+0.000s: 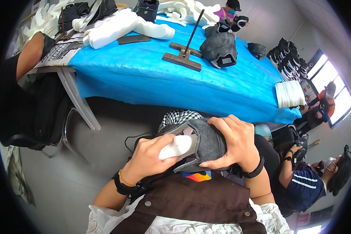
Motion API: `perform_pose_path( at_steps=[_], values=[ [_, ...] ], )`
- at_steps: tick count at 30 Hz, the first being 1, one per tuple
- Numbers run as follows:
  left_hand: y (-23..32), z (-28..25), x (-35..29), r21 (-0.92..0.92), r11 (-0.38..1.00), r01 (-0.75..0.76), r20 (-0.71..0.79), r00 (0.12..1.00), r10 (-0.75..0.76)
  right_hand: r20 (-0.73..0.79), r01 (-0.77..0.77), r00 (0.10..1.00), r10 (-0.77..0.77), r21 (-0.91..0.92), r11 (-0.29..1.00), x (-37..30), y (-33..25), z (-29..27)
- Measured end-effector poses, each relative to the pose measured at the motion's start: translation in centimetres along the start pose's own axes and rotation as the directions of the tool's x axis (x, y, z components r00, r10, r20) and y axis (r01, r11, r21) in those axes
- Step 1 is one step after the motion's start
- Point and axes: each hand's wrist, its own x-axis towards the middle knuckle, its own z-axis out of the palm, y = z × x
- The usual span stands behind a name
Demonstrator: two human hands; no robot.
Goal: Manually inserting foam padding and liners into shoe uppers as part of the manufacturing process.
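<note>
My left hand (152,154) is closed around a smooth white foam-like piece (178,146), its fingers and thumb on opposite sides. The far end of that piece points into the opening of a dark grey felt-like cover (210,141), held low over my lap. My right hand (238,142) grips the cover from its right side, fingers over the top and thumb along the lower edge. Pale material shows inside the opening, but how deep the white piece reaches is hidden. A bright multicoloured patch (197,176) shows just below the cover.
The blue-covered table (144,76) ahead carries white foam pieces (115,29), a metal stand with an upright rod (182,56), dark grey covers (219,48) and a white stack (290,94). A co-worker (308,177) sits close at right; another person's arm (29,56) reaches in at left.
</note>
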Motion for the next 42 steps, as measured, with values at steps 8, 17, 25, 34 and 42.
perform_pose_path(
  at_steps=[8,17,25,34,42],
  values=[
    [0.4,0.1,0.2,0.016,1.000,0.014,0.000,1.000,-0.014,0.020,0.003,1.000,-0.003,0.000,1.000,-0.6,-0.4,-0.4],
    [0.9,-0.4,0.5,0.040,0.998,-0.052,0.069,0.996,0.049,0.015,0.004,1.000,-0.005,0.014,1.000,-0.9,-0.7,-0.5],
    [0.8,-0.3,0.6,0.021,0.998,-0.064,0.039,0.997,0.063,0.034,0.002,0.999,-0.002,0.026,1.000,-1.0,-0.8,-0.4],
    [1.3,-0.4,1.0,0.086,0.991,-0.101,0.055,0.994,0.096,0.101,-0.027,0.994,0.027,0.004,1.000,-1.0,-1.6,-0.5],
    [3.2,-0.4,2.0,0.161,0.986,-0.036,0.094,0.995,0.021,0.228,-0.006,0.974,0.014,-0.038,0.999,-1.2,-0.6,-0.8]
  ],
)
